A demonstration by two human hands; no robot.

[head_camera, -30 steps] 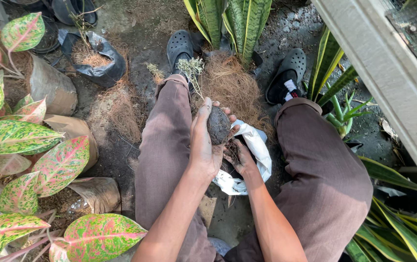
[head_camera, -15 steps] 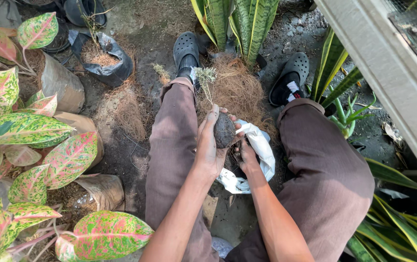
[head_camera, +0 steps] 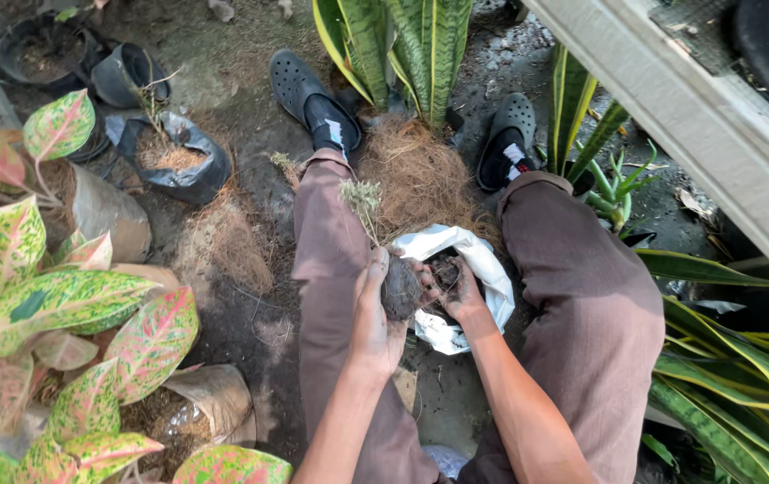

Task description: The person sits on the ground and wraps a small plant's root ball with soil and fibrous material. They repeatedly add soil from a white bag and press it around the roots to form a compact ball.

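A dark root ball (head_camera: 399, 291) with a small seedling was clasped in the left hand (head_camera: 375, 309) over the white bag (head_camera: 456, 287) — the right hand (head_camera: 456, 289) cupped soil inside; packing seemingly under way, firm pressing likely next.

I see a dark, crumbly ball of soil (head_camera: 399, 291) that looks rough and matt. Just right of it is a white plastic bag (head_camera: 483, 269), thin and crinkly with a soft shine. Beyond the bag lies a heap of dry brown fibre (head_camera: 420, 175), stringy and rough. My trousers (head_camera: 330, 260) look like soft matt cloth. The black clogs (head_camera: 299, 85) look rubbery.
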